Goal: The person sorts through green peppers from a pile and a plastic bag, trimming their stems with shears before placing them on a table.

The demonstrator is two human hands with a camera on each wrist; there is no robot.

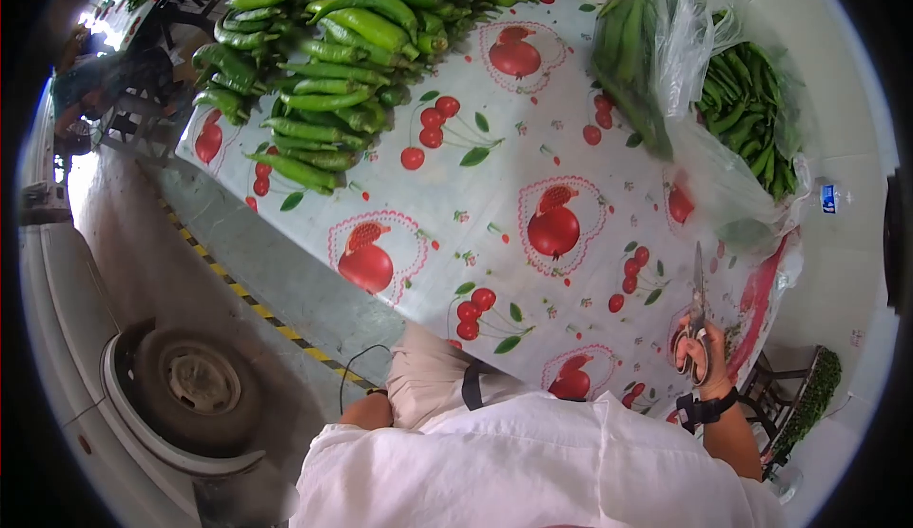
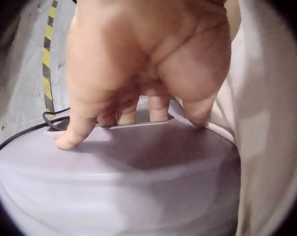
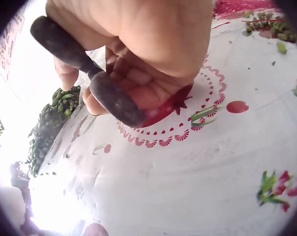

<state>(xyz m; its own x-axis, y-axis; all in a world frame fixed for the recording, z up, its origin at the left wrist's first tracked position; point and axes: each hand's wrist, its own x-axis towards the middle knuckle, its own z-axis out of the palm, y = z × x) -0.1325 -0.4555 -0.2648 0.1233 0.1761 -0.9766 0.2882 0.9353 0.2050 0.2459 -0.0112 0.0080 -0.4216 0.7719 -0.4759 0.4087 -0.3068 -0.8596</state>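
In the head view my right hand (image 1: 715, 361) holds a pair of scissors (image 1: 700, 290) by the handles, over the near right part of the table. The blades point away from me. Dark scissor handles (image 3: 116, 101) cross the palm in the right wrist view. Low at my left side, my left hand (image 2: 148, 49) grips a grey plastic stool (image 2: 119, 162), with several fingers down in the slot of its top. Long green peppers (image 1: 361, 29) are heaped at the table's far left. Clear plastic bags with green peppers (image 1: 747, 100) lie at the far right.
A fruit-print tablecloth (image 1: 485, 162) covers the table. Left of it are a vehicle wheel (image 1: 198, 382) and black-and-yellow floor tape (image 1: 255, 307). A black cable (image 2: 21, 135) runs by the stool. Small green pieces fill a tray (image 1: 816, 390) at the right.
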